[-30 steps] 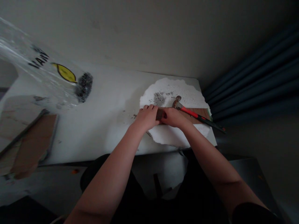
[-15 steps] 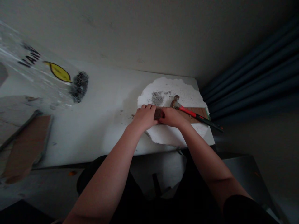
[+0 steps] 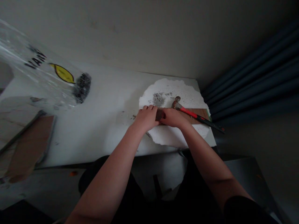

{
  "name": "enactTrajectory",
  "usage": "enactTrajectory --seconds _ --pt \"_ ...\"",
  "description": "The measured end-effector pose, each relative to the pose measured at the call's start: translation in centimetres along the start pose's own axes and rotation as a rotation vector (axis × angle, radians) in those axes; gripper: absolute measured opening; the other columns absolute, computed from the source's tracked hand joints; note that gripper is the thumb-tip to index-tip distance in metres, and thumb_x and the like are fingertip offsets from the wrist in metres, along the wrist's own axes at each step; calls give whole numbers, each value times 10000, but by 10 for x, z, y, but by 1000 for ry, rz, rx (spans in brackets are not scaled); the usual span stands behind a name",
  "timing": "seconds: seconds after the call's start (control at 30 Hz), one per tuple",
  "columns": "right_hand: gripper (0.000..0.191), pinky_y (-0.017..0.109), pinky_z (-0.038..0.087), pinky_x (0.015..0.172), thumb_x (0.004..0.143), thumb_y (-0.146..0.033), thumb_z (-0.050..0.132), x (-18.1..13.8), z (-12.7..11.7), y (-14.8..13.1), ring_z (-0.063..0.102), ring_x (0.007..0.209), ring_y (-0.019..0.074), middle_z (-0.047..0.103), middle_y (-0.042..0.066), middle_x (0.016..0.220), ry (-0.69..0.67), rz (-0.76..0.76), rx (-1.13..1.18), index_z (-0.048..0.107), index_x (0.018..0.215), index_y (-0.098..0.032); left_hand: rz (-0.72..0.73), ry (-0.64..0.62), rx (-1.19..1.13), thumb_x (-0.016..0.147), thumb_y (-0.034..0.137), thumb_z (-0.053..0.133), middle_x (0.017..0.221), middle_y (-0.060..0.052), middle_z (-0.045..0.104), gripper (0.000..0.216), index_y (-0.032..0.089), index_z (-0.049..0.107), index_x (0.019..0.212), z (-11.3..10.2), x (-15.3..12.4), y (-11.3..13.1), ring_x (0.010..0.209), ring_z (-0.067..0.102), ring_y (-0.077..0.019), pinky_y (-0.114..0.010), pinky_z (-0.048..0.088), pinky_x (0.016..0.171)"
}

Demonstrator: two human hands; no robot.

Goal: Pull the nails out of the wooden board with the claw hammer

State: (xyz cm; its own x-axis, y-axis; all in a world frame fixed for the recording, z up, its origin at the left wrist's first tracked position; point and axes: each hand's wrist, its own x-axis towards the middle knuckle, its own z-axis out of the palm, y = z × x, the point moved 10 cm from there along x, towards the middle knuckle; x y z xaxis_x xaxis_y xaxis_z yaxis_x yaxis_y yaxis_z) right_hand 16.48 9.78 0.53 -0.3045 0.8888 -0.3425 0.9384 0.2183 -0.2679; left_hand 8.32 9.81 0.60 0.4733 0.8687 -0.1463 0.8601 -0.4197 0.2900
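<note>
My left hand (image 3: 146, 119) is closed over one side of a small dark brown block (image 3: 159, 115), its fingers curled away from me. Against the block's other side, my right hand (image 3: 171, 117) is closed too, fingertips bent in toward it. What exactly the block is I cannot make out. Both hands rest over a brown wooden-looking board (image 3: 198, 117), whose left part they hide. A claw hammer (image 3: 187, 111) with a red and black handle lies across the board, its head just beyond my right hand. Under the board is a jagged white slab (image 3: 161, 137).
Grey crumbs (image 3: 158, 99) lie on the slab's far side, on the white table (image 3: 105, 118). To the left are a clear plastic bag (image 3: 63, 74) with printing and a brown panel (image 3: 30, 143) with a dark strip. A dark curtain (image 3: 252, 81) hangs at right.
The whole view has shifted slightly, so everything appears a little farther right. My hands keep nearly the same hold on the brown block; the hammer stays in place on the board.
</note>
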Motion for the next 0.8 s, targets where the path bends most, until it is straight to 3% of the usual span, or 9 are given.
enactTrajectory --seconds 0.8 --pt "236 299 495 781 866 -260 597 3 3 4 704 931 267 754 170 1050 32 15 -67 717 1006 -112 -2 -15 -11 812 388 667 1358 -132 580 580 174 504 1325 1 1 -1 1226 495 -321 -421 458 975"
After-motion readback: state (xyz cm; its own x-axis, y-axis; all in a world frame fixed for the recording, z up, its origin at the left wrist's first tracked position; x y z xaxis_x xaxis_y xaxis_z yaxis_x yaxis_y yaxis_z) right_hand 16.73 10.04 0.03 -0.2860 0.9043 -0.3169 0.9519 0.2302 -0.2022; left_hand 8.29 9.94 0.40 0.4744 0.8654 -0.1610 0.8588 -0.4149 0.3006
